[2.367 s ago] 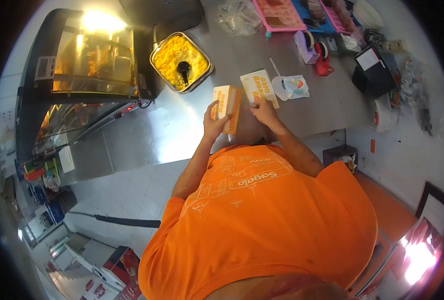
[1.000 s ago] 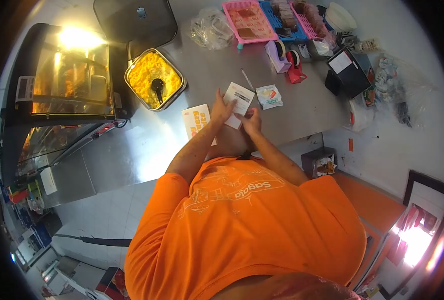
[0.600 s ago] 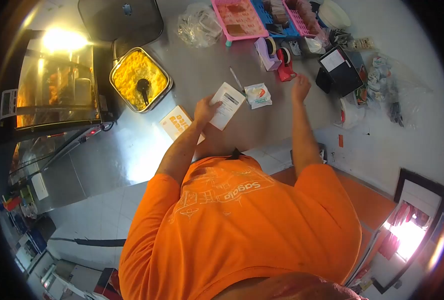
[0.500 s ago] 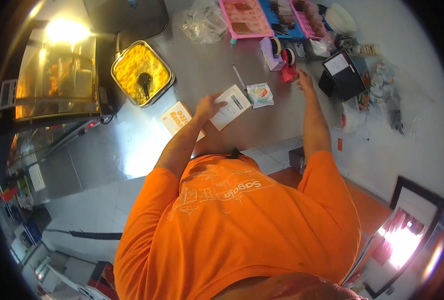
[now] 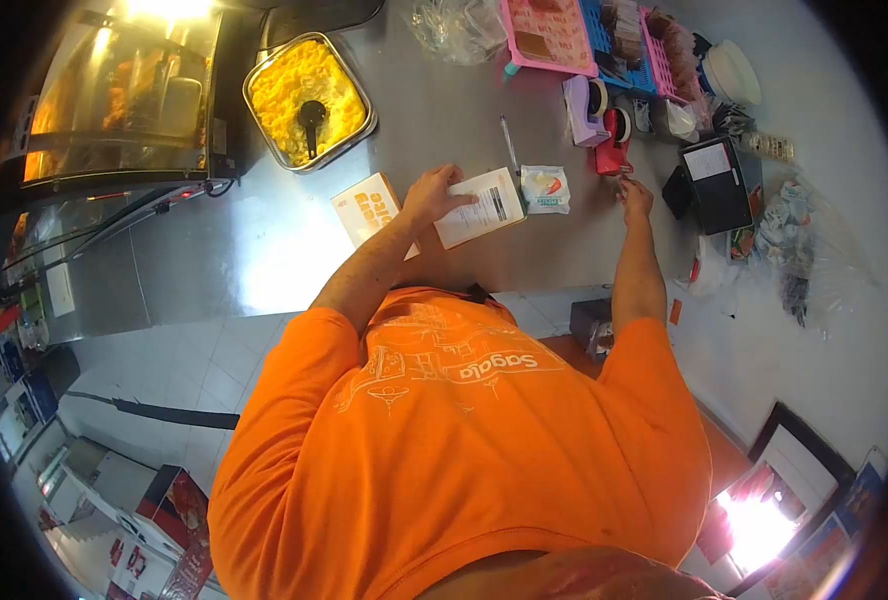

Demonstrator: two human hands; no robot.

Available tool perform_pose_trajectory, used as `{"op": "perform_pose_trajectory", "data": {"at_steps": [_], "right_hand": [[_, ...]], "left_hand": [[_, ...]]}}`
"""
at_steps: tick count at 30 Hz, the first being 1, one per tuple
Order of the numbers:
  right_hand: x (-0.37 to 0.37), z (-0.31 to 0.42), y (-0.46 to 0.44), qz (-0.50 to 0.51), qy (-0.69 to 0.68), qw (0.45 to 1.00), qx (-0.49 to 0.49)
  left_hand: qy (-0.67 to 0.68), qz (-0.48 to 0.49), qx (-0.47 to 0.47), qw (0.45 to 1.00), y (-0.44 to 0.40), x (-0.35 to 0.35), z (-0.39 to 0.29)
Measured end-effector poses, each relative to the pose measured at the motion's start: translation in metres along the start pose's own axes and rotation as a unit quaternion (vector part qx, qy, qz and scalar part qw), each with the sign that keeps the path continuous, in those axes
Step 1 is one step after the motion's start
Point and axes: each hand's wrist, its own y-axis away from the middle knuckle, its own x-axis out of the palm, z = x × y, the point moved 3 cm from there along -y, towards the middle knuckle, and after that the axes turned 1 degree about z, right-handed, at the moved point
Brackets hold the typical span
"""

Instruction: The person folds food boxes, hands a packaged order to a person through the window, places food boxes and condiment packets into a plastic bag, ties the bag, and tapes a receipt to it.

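Note:
My left hand (image 5: 436, 195) lies at the left end of a white box (image 5: 489, 212) with a printed label. Its thumb rests on the label and its fingers are apart. Beside it, partly under my forearm, is a white and orange box (image 5: 364, 205). A small white printed packet (image 5: 546, 190) lies against the labelled box's right end. My right hand (image 5: 636, 197) is pinched closed just in front of a red tape dispenser (image 5: 614, 150), at what looks like the loose end of its tape. A purple tape dispenser (image 5: 584, 120) stands alongside.
A metal tray of yellow shredded food (image 5: 349, 130) with a black scoop (image 5: 312, 120) stands left, near a lit glass display case (image 5: 114, 120). Pink (image 5: 594, 70) and blue baskets line the back. A black device (image 5: 714, 190) stands right. A pen (image 5: 509, 145) lies behind the packet.
The view has shifted, so the counter items appear further right. My right hand has drawn slightly back from the red tape dispenser. My left hand's fingers have loosened on the labelled box.

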Motion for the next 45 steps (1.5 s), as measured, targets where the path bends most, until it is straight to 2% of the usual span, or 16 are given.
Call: {"op": "perform_pose_trajectory", "data": {"at_steps": [5,8,11,14,17,20,22,24,26,28,31,35,38,40,42,45], "right_hand": [[0.025,-0.008,0.046,0.023,-0.317,0.94,0.119],[0.028,-0.015,0.055,0.118,-0.411,0.897,0.115],[0.037,-0.015,0.041,0.127,-0.379,0.902,0.165],[0.038,-0.002,0.026,0.054,-0.261,0.945,0.188],[0.028,-0.036,0.018,0.082,-0.175,0.931,0.309],[0.07,0.005,0.064,0.081,-0.316,0.925,0.196],[0.124,0.041,0.119,0.148,-0.315,0.921,0.172],[0.188,0.055,0.177,0.249,-0.179,0.936,0.174],[0.241,0.04,0.201,0.274,-0.046,0.955,0.107],[0.269,0.001,0.19,0.137,0.205,0.966,-0.075],[0.252,0.013,0.208,0.129,0.291,0.948,0.008],[0.194,0.005,0.209,0.149,0.401,0.902,-0.063],[0.161,-0.007,0.24,0.128,0.372,0.917,0.071],[0.17,-0.037,0.265,0.123,0.218,0.961,0.121],[0.199,-0.068,0.269,0.113,0.105,0.986,0.061],[0.233,-0.078,0.272,0.097,0.04,0.985,-0.139]], "left_hand": [[-0.035,-0.034,-0.04,0.998,0.007,-0.002,-0.01],[-0.038,-0.055,-0.068,0.995,0.014,0.002,-0.014],[-0.01,-0.067,-0.089,0.994,0.024,0.003,-0.016],[-0.016,-0.091,-0.082,0.992,0.027,0.01,-0.014],[-0.016,-0.104,-0.06,0.993,0.028,0.016,-0.015],[-0.033,-0.121,-0.053,0.991,0.027,0.008,-0.014],[-0.065,-0.131,-0.024,0.989,0.032,0.01,-0.015],[-0.061,-0.126,-0.023,0.99,0.033,0.014,-0.009],[-0.055,-0.127,-0.017,0.99,0.029,0.017,-0.007],[-0.054,-0.131,-0.011,0.99,0.031,0.017,-0.005],[-0.062,-0.129,-0.008,0.99,0.03,0.016,-0.005],[-0.105,-0.1,-0.005,0.989,0.034,0.01,-0.016],[-0.095,-0.041,-0.036,0.994,0.029,0.003,-0.02],[-0.066,0.031,-0.076,0.994,0.023,0.002,-0.021],[-0.073,0.022,-0.04,0.996,0.021,0.015,-0.01],[-0.046,-0.019,-0.052,0.997,0.038,0.01,-0.017]]}}
